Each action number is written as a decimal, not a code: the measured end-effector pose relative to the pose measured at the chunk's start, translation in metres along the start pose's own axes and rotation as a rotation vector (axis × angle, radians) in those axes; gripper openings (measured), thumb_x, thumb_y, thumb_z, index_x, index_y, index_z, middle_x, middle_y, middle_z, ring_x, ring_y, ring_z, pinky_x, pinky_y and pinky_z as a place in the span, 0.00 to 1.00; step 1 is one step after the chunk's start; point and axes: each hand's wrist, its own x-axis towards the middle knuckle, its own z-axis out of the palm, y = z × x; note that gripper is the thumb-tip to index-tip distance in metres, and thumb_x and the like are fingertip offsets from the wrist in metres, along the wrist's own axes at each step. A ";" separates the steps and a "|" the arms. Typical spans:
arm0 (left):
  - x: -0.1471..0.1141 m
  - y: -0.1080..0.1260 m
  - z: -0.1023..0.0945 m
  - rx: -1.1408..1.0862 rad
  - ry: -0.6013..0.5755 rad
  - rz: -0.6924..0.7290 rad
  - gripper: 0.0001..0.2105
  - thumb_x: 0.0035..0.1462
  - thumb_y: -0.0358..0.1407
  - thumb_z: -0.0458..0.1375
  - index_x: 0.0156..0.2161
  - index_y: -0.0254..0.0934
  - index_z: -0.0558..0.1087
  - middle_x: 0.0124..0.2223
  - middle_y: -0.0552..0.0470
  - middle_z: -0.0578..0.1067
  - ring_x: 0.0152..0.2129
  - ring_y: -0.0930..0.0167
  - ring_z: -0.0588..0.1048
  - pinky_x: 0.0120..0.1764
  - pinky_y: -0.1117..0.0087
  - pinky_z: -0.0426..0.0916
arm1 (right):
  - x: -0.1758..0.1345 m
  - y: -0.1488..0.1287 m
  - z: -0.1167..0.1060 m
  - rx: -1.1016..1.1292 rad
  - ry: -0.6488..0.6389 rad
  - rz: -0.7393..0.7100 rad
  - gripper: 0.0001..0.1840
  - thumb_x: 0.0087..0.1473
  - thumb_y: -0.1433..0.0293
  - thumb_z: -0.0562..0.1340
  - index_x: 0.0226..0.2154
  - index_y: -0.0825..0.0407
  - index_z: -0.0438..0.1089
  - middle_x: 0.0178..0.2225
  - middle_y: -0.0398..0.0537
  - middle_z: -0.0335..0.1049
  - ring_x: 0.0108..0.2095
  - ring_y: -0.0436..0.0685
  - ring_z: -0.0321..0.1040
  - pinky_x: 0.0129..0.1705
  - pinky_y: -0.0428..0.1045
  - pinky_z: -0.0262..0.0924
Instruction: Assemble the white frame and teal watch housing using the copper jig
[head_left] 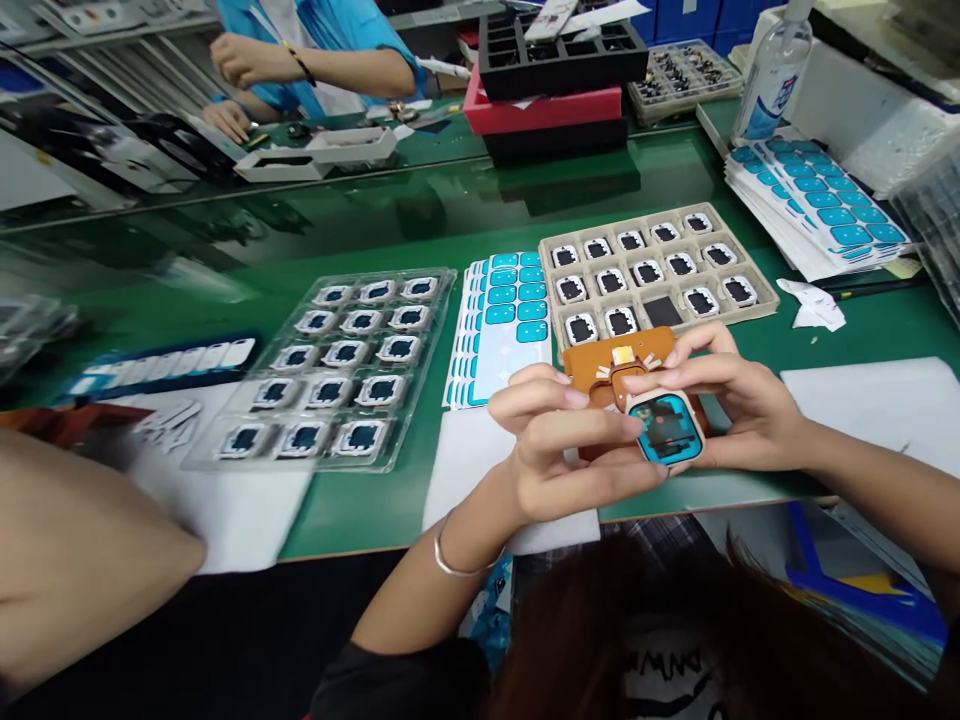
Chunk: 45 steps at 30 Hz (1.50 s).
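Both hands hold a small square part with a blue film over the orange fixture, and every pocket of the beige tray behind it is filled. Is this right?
Not quite. The head view shows one pocket of the beige tray empty, in its front row. The rest stands: the left hand and right hand hold the square part with blue film over the orange fixture.

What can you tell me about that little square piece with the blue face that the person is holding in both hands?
The square piece is a small, rounded frame, pale on the outside, seemingly plastic, with a bright blue border around a dark centre. It is tilted toward the camera, above the near edge of the green table. The left hand and the right hand pinch it from both sides, just in front of an orange-brown fixture.
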 end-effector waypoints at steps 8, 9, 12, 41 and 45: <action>0.006 0.000 -0.007 0.032 -0.130 -0.123 0.17 0.63 0.47 0.58 0.54 0.46 0.70 0.43 0.49 0.73 0.41 0.66 0.67 0.42 0.63 0.66 | -0.002 0.001 0.010 -0.096 0.172 -0.060 0.20 0.60 0.52 0.64 0.52 0.36 0.62 0.48 0.45 0.75 0.44 0.62 0.65 0.44 0.59 0.65; 0.006 0.000 -0.008 -0.006 -0.164 -0.144 0.21 0.62 0.50 0.57 0.56 0.44 0.68 0.45 0.48 0.74 0.42 0.65 0.68 0.44 0.62 0.66 | -0.002 0.000 0.010 -0.113 0.181 -0.081 0.19 0.61 0.54 0.64 0.52 0.36 0.62 0.50 0.45 0.74 0.44 0.61 0.66 0.44 0.60 0.64; 0.007 -0.001 -0.008 -0.073 -0.183 -0.170 0.24 0.61 0.51 0.58 0.59 0.44 0.66 0.47 0.47 0.74 0.44 0.65 0.69 0.45 0.61 0.66 | 0.000 0.002 0.010 -0.144 0.192 -0.142 0.17 0.61 0.58 0.65 0.51 0.35 0.62 0.53 0.44 0.71 0.46 0.61 0.68 0.47 0.61 0.62; -0.004 0.004 0.003 -0.468 -0.149 -0.421 0.29 0.43 0.47 0.72 0.50 0.38 0.72 0.32 0.56 0.74 0.29 0.73 0.71 0.36 0.65 0.59 | -0.002 -0.033 0.011 0.426 0.056 0.382 0.18 0.55 0.75 0.65 0.46 0.44 0.64 0.35 0.44 0.63 0.29 0.53 0.63 0.25 0.47 0.60; -0.005 0.006 0.003 -0.526 -0.185 -0.433 0.30 0.43 0.44 0.73 0.50 0.37 0.71 0.36 0.53 0.77 0.31 0.72 0.72 0.38 0.64 0.61 | -0.002 -0.038 0.013 0.529 0.030 0.508 0.19 0.54 0.76 0.65 0.45 0.44 0.60 0.33 0.43 0.63 0.25 0.52 0.62 0.20 0.46 0.55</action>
